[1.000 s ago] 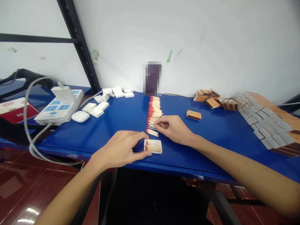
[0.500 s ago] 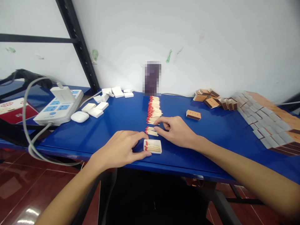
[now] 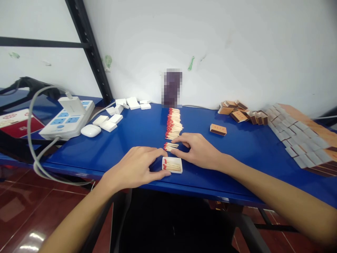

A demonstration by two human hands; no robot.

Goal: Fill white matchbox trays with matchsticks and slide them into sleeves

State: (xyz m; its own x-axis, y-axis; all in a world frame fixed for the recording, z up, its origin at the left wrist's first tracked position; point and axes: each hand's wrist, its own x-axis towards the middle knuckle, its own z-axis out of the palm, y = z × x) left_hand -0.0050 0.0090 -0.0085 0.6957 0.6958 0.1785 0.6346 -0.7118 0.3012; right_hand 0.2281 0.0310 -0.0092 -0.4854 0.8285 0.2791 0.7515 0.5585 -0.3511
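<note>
A small white matchbox tray (image 3: 179,160) with red-headed matches lying in it sits near the table's front edge. My left hand (image 3: 138,165) grips its left end between thumb and index finger. Just behind the tray lies a small bunch of matches (image 3: 170,146), heads to the left. My right hand (image 3: 197,149) has index finger and thumb on the far and near sides of this bunch, at its bare wooden ends. Beyond it a long row of matches (image 3: 173,124) stretches towards the wall.
One orange matchbox sleeve (image 3: 218,129) lies to the right, with more sleeves (image 3: 238,115) behind. A large stack of matchboxes (image 3: 302,140) fills the far right. White trays (image 3: 108,125), an earbud case (image 3: 91,130) and a power strip (image 3: 68,121) are on the left.
My right hand has drawn slightly towards me, its finger and thumb now around the small bunch of matches. The left hand keeps its hold on the tray.
</note>
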